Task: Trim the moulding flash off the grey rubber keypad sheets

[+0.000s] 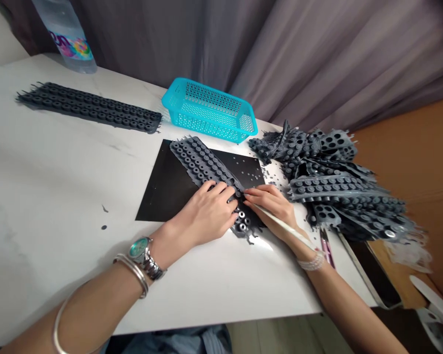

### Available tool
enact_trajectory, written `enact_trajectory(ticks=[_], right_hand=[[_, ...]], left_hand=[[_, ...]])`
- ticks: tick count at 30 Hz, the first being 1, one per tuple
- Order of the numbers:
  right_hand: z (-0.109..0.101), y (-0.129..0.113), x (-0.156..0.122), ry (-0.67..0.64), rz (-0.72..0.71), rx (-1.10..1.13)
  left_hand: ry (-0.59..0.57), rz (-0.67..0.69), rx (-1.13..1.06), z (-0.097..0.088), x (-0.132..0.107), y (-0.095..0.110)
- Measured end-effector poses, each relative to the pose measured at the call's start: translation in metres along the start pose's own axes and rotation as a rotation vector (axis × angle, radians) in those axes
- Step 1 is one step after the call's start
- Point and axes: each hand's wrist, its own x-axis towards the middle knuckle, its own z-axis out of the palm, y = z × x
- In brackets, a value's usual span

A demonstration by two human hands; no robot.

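A grey rubber strip (201, 162) studded with rows of small rings lies diagonally across a black mat (166, 189) on the white table (59, 182). My left hand (206, 211) rests flat on the near part of the strip, fingers spread and pressing it down. My right hand (271, 201) is closed in a pinch around a thin white stick (284, 225), its tip against the strip beside my left fingertips. Small loose grey bits (249, 169) dot the mat beyond my hands.
A heap of used grey strips (335, 187) is piled at the right. A turquoise basket (210, 110) stands behind the mat. Another grey strip (88, 105) lies at the far left, with a plastic bottle (66, 34) behind it. A pink pen (327, 246) sits near the right edge.
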Motion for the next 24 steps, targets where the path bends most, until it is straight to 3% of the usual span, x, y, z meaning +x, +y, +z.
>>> enact_trajectory(ticks=[5, 17, 24], right_hand=[[-0.001, 0.002, -0.002, -0.009, -0.172, -0.158], [0.0, 0.013, -0.003, -0.122, -0.274, -0.197], [0.0, 0.01, -0.005, -0.11, -0.269, -0.147]], left_hand=[[-0.015, 0.009, 0.0, -0.002, -0.002, 0.0], [0.02, 0.02, 0.007, 0.0, -0.001, -0.001], [0.004, 0.012, -0.001, 0.0, -0.001, -0.003]])
